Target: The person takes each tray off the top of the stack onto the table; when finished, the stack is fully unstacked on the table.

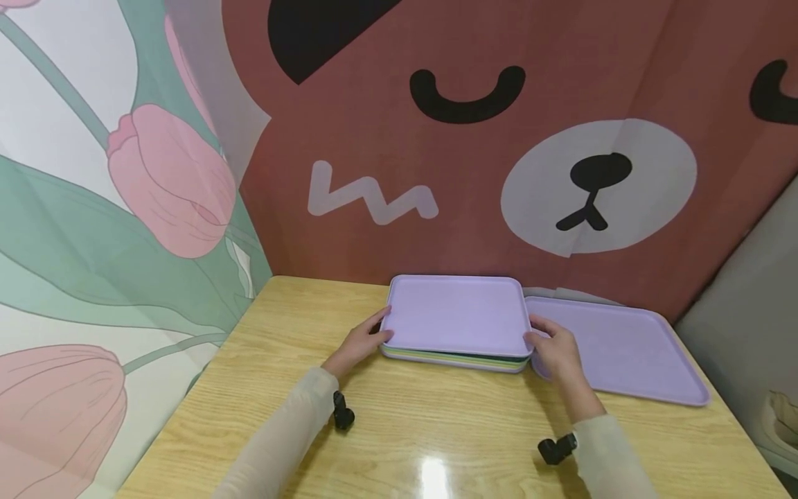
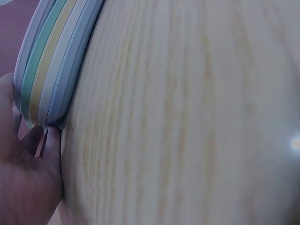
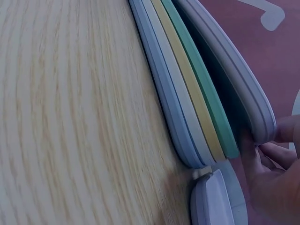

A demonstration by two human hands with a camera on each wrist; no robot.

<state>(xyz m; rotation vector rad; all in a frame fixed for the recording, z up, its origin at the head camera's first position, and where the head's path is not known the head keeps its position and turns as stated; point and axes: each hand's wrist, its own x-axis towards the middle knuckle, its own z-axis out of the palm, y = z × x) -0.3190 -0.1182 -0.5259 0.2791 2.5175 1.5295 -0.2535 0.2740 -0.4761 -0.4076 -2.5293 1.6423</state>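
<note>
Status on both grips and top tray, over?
Right grip pinching top tray, its right side raised off the stack. Left grip touching stack's left side. Possible obstacle: larger tray close at right.

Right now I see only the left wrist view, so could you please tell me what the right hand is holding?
Observer: The right hand holds the right end of the top purple tray.
Operator: Does that end rest flat?
Observer: No, a dark gap separates it from the green tray below.
Operator: Thank you; what lies to the right of the stack?
Observer: Another purple tray lies there on the table.
</note>
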